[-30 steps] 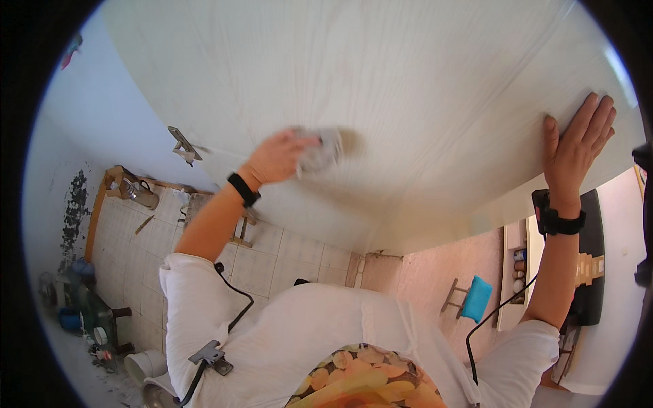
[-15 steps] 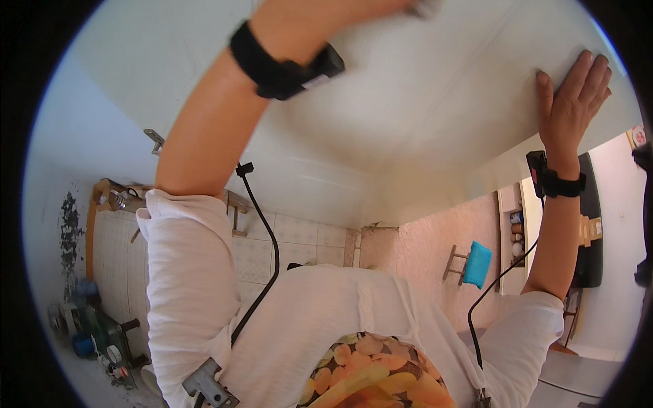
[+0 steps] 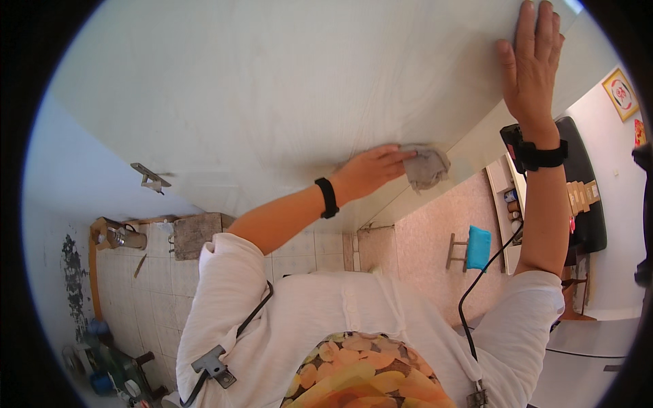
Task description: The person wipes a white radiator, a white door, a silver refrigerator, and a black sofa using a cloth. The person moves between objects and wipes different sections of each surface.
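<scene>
A large pale door [image 3: 272, 88] fills the upper part of the view. Near its lower right edge, my left hand [image 3: 371, 171] holds a crumpled grey cloth [image 3: 427, 167] against the surface, fingers stretched over part of it. Higher up on the right, my right hand [image 3: 534, 75] lies flat on the door with its fingers pointing up and the thumb apart, holding nothing. To the left on the door is a metal handle [image 3: 151, 179].
Right of the door's edge stand a stool with a blue cushion [image 3: 478, 247], a shelf with jars [image 3: 511, 207] and a black seat [image 3: 585, 197]. At the left are a wooden stool [image 3: 197, 236], a metal flask [image 3: 129, 238] and green machinery [image 3: 126, 367]. Black cables hang along both my arms.
My left hand has swept from the top of the view down and right, bringing the cloth into full sight. My right hand appears higher and further left, still flat on the door.
</scene>
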Tool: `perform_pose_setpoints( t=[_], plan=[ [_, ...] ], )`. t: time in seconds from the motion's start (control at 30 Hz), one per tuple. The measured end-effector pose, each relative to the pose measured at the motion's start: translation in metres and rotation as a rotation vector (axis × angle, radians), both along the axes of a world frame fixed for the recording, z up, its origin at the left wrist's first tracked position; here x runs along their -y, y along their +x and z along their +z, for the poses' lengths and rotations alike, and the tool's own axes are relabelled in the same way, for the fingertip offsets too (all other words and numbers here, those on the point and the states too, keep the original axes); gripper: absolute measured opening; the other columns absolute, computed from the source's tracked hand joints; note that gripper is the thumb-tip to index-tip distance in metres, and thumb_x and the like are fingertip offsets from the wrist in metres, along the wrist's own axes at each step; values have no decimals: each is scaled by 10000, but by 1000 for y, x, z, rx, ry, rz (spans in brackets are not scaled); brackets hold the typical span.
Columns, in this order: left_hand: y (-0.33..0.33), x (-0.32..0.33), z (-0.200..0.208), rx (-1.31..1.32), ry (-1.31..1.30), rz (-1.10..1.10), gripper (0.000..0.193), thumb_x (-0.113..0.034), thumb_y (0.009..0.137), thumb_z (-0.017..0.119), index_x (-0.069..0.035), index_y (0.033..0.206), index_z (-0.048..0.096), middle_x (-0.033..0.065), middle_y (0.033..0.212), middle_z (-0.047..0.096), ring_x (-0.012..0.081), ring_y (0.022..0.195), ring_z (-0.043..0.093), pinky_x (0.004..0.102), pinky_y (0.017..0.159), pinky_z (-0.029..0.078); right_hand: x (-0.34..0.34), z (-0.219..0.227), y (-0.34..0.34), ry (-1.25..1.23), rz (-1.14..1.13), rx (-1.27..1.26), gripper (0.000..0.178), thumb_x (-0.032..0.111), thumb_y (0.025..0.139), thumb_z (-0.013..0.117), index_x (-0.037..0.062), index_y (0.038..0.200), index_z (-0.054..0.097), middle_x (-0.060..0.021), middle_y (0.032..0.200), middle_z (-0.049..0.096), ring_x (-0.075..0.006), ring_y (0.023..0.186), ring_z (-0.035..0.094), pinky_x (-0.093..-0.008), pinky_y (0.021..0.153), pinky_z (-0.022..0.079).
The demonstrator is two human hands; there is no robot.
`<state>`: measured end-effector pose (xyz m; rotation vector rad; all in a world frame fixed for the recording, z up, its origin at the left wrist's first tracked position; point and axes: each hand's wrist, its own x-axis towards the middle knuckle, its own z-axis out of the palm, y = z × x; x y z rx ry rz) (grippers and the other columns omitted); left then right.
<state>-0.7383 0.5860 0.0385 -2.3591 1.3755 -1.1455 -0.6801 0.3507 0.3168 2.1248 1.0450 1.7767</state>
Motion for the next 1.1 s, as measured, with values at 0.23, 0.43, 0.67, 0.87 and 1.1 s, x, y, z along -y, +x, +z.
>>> perform_pose_setpoints(
  t=[0.23,0.43,0.67,0.87,1.1],
  plan=[
    [15,22,64,5,-190,-93,188,-211,926,609,-196,1097,686,-31,1487,552,134,1453,393,399,1257,215,-3,1,-13,-5,-48,-36,713,457,1098,324,-55,1591,260,-301,1663,177,-476,1538,184,-538,1251,140],
    [30,45,173,279,-372,-111,232,-228,900,618,-197,1104,724,-43,1299,654,164,1443,423,432,1234,268,14,15,-25,-71,-162,-160,737,507,1090,331,-19,1601,263,-324,1659,153,-491,1536,166,-552,1249,146],
    [14,38,74,132,-199,-54,287,-202,931,562,-171,1189,682,-14,1471,564,176,1502,337,416,1285,177,2,18,-17,-115,172,17,593,468,1106,360,92,1557,445,-205,1605,398,-401,1491,349,-478,1209,285],
    [-16,-61,-81,-31,32,182,94,-196,975,551,-197,1007,640,-59,1521,497,137,1487,306,369,1265,194,-12,5,-11,-104,62,35,726,520,1071,452,14,1581,345,-263,1626,307,-448,1513,274,-537,1217,260],
    [-62,-172,-127,-195,-541,590,587,-313,844,738,-79,1363,595,115,1538,461,339,1368,437,477,1172,353,-19,-8,2,-21,19,110,852,591,1040,473,-30,1587,270,-308,1622,260,-506,1505,227,-638,1182,227]
  ],
)
